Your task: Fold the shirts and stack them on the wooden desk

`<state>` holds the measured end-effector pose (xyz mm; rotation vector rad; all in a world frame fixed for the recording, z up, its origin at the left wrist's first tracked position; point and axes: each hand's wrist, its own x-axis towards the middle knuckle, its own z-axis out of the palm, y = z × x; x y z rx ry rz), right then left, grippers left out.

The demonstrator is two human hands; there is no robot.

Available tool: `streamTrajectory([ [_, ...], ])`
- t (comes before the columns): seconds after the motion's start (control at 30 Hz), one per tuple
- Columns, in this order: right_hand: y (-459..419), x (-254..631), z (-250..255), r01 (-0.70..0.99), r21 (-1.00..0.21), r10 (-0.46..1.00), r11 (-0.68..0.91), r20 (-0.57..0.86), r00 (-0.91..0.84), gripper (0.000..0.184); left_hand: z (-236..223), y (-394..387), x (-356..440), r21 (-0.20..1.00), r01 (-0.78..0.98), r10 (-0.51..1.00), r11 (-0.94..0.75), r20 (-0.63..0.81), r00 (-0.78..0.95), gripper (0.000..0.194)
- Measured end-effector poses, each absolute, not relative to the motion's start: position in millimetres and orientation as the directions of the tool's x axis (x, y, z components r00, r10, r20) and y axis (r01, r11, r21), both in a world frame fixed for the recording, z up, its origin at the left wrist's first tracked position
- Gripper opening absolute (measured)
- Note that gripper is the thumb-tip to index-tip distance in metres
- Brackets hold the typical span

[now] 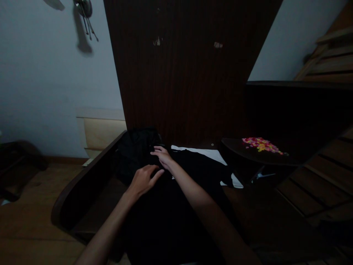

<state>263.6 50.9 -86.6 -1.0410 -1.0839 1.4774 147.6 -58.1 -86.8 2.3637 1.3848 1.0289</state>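
A black T-shirt (pixel 201 169) is spread out on the dark wooden desk (pixel 250 206), one sleeve pointing right. White material (pixel 215 152) shows from under its upper edge and beside that sleeve. My right hand (pixel 163 156) is at the shirt's upper left part, fingers stretched out and holding nothing I can see. Nearer to me, my left hand (pixel 145 180) is over the shirt's left side, thumb apart from slightly bent fingers. A dark crumpled cloth or bag (pixel 135 147) lies just beyond my hands. Dim light hides whether either palm touches the fabric.
A raised side edge (pixel 82 187) bounds the desk on the left, and a tall dark wood panel (pixel 184 73) rises behind. Pink and yellow small pieces (pixel 261 144) lie on a rounded shelf (pixel 237 147) at right. Below it is a pale slim object (pixel 264 176).
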Motion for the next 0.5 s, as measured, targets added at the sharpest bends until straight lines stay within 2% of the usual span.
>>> streamTrajectory([
  [0.1,60.6,263.1,-92.1,-0.141,-0.989,0.994,-0.053,-0.039,-0.102,0.039,-94.4,-52.5,130.8,0.532,0.753,0.828,-0.387,0.56,0.03,0.027],
  [0.17,67.6,263.3,-94.2,-0.104,-0.994,0.995,-0.022,-0.011,-0.097,0.032,-98.5,-48.0,117.7,0.575,0.767,0.845,-0.283,0.528,-0.084,0.024],
  [0.33,86.2,263.9,-92.2,-0.058,-0.998,0.998,0.032,0.035,-0.056,0.017,-107.8,-43.2,103.1,0.729,0.662,0.959,-0.176,0.279,-0.053,0.03],
  [0.5,99.6,263.9,-84.2,-0.063,-0.997,0.998,0.053,0.055,-0.033,0.01,-117.9,-42.3,101.9,0.801,0.588,0.987,-0.113,0.16,-0.029,0.044],
])
